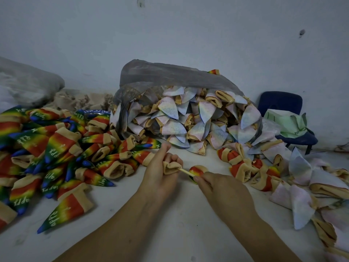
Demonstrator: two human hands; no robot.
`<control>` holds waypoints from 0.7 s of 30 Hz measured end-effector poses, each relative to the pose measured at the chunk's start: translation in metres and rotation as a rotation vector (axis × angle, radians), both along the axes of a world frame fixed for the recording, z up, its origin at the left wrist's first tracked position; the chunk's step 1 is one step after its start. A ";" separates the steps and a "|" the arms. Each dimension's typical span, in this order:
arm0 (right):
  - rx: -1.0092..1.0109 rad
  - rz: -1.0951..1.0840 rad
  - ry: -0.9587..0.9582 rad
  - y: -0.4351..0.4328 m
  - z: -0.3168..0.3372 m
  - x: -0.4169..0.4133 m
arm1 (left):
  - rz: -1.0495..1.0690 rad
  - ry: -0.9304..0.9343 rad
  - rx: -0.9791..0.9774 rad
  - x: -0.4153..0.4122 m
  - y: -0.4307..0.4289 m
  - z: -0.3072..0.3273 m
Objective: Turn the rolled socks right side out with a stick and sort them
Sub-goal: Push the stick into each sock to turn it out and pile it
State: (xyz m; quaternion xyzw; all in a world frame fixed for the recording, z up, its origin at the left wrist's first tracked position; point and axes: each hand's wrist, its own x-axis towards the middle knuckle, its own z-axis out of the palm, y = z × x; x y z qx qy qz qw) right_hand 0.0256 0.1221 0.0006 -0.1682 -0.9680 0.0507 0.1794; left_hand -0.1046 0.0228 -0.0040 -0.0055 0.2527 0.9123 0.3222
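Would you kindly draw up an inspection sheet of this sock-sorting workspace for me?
Surface: pale grey work surface, bare near the arms.
Job's things: thin wooden stick pokes out of a tan sock cuff; rolled rainbow sock near the right fingertips; turned rainbow socks heaped left; pale inside-out socks spill from a clear plastic bag; rolled red-and-tan socks lie right.
Clutter: grey sack and beige fabric heap, far left.
Hands: left hand grips the cuff; right hand pinches the stick.
Cables: nothing seen.
Surroundings: marked white wall; blue chair holding a green paper bag.
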 end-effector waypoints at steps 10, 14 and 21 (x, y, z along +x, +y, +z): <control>0.005 0.006 0.091 -0.006 -0.006 -0.004 | -0.080 0.157 -0.085 0.004 -0.001 -0.004; 0.029 0.024 0.098 0.005 -0.002 0.002 | -0.063 0.366 -0.474 0.006 -0.001 -0.006; -0.019 0.095 0.087 0.013 0.003 0.007 | 0.182 0.542 -0.786 0.000 -0.004 -0.005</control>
